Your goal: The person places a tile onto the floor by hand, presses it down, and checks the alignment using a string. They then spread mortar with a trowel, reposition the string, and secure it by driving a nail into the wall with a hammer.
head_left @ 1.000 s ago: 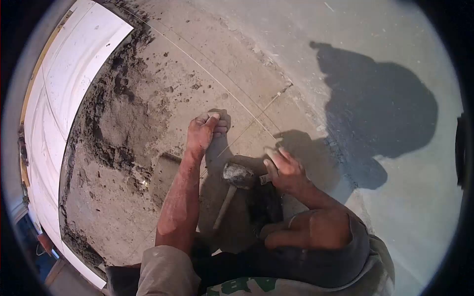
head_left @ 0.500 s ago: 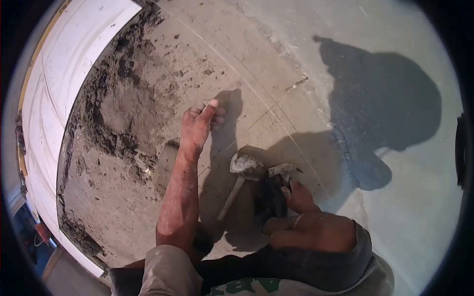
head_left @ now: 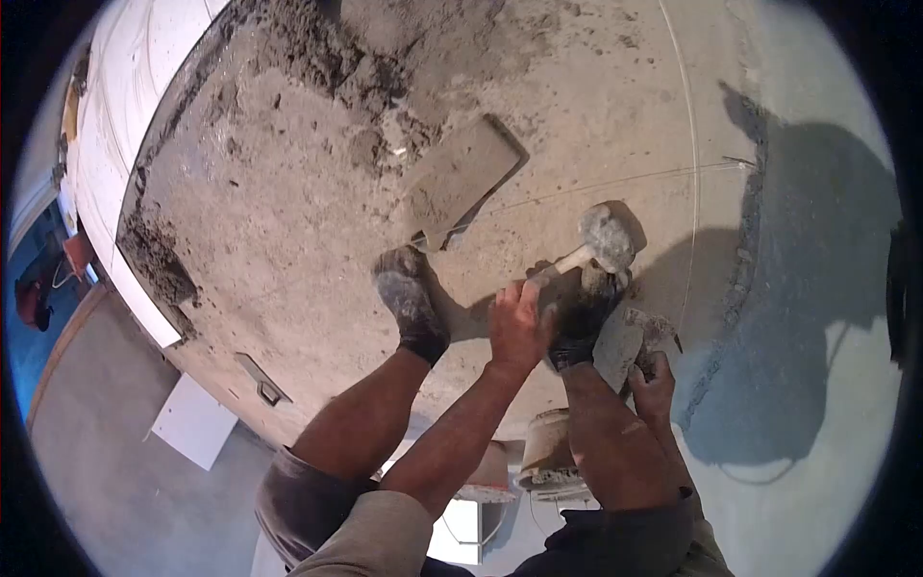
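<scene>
My left hand (head_left: 519, 322) is closed around the handle of a mallet (head_left: 608, 238), whose head is pale and caked with mortar. The mallet lies across the front of my right foot (head_left: 588, 308). On the right, my right hand (head_left: 654, 385) is closed on a hammer (head_left: 659, 332), with its dusty head pointing forward; the handle is mostly hidden. My left foot (head_left: 409, 288), in a dark, dusty covering, stands on the rough sandy floor (head_left: 298, 250). Just ahead of it lies a flat rectangular block (head_left: 471, 168) coated in mortar.
A large white slab (head_left: 135, 144) curves along the left beside heaped wet mortar (head_left: 356, 67). A thin string (head_left: 692, 144) runs along the right side. Behind my feet stand mortar-stained buckets (head_left: 553, 447). A flat tool (head_left: 261, 380) and a white tile (head_left: 192, 418) lie at lower left.
My left hand has come down from its raised pinch and taken hold of the mallet. My right hand keeps the hammer. The view has shifted, bringing the block, feet and buckets into sight.
</scene>
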Motion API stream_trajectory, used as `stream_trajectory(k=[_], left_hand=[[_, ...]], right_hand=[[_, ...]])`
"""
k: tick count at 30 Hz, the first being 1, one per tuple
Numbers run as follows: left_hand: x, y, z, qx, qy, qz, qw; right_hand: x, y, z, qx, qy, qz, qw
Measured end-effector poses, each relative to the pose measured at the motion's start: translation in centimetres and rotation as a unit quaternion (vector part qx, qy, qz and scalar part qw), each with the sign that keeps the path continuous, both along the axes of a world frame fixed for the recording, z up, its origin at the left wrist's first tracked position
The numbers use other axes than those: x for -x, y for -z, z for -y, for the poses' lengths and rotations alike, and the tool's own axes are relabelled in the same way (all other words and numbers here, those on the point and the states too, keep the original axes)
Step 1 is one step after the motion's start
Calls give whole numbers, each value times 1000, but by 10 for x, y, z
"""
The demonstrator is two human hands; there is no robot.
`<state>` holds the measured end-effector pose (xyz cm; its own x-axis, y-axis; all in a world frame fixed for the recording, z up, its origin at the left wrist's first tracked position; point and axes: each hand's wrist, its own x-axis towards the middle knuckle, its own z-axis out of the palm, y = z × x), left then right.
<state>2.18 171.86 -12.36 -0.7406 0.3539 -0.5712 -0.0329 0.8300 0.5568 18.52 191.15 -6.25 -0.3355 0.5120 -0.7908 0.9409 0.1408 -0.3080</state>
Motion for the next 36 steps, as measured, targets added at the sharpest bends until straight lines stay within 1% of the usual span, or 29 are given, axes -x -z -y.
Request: stream_trajectory(k=[1,3,5,7,9,10,11,12,13,15,16,17,18,19,20,21,22,23,24,26,27,28,29,30,31,33,34,35,36], left_hand=[[-2,2,-2,10,-1,-4,1000],[-3,6,-9,19,-5,-19,1000],[3,12,-19,80,-22,-35,996],[8,24,-21,98,-23,-24,995],[2,48,-20,115,78,9,990],[6,44,-20,85,110,-2,990],[8,35,-21,85,103,-2,991],[9,24,-21,58,88,60,993],[8,12,-20,30,72,121,990],[-9,-15,-13,33,24,156,987],[-17,-31,-10,34,-31,216,975],[-28,-47,-5,33,-82,273,958],[-50,-57,2,3,-136,277,951],[-68,-64,6,-30,-186,277,942],[-67,-79,6,-11,-275,347,897],[-70,-93,8,10,-355,418,836],[-71,-108,16,9,-353,423,834],[-69,-118,25,-62,-478,499,720],[-68,-124,36,-131,-586,554,577],[-75,-132,58,-204,-595,494,600],[-16,-170,66,-181,-625,504,568],[-19,-166,79,-188,-625,507,564],[-30,-163,92,-180,-628,504,565],[-46,-160,104,-170,-631,502,567],[-62,-156,114,-161,-634,500,568],[-84,-151,127,-143,-638,493,573],[-87,-150,133,-146,-636,498,571],[-90,-150,138,-106,-634,509,573],[-92,-149,141,-67,-631,518,573]], right_hand=[[0,-5,1,2,-7,8,1000],[2,-17,0,26,32,29,999],[3,-24,0,27,37,61,997],[8,-29,-6,28,40,84,995],[16,-32,-18,-42,-100,83,991],[25,-39,-23,-43,-107,83,990],[40,-47,-27,-40,-164,83,982],[55,-52,-31,-37,-222,80,971],[66,-54,-33,-37,-231,77,969],[88,-65,-38,1,-316,95,944],[105,-69,-39,1,-328,92,940],[121,-71,-34,21,-374,86,923],[137,-73,-28,37,-417,78,905],[147,-72,-20,65,-389,33,918],[158,-71,-8,93,-359,-10,929],[173,-67,5,105,-376,28,920],[183,-68,24,120,-390,71,910],[182,-69,46,116,-398,90,905],[179,-68,69,111,-408,108,900],[160,-83,113,145,-442,92,880],[114,-70,126,119,-627,27,769],[152,-107,146,132,-738,8,661],[109,-118,166,147,-540,-9,829],[91,-106,174,279,-502,73,816],[101,-110,176,275,-505,81,814],[143,-112,178,357,-569,149,726],[161,-88,173,380,-748,18,544],[187,-80,161,236,-726,-29,645],[216,-56,156,139,-570,-119,801]])
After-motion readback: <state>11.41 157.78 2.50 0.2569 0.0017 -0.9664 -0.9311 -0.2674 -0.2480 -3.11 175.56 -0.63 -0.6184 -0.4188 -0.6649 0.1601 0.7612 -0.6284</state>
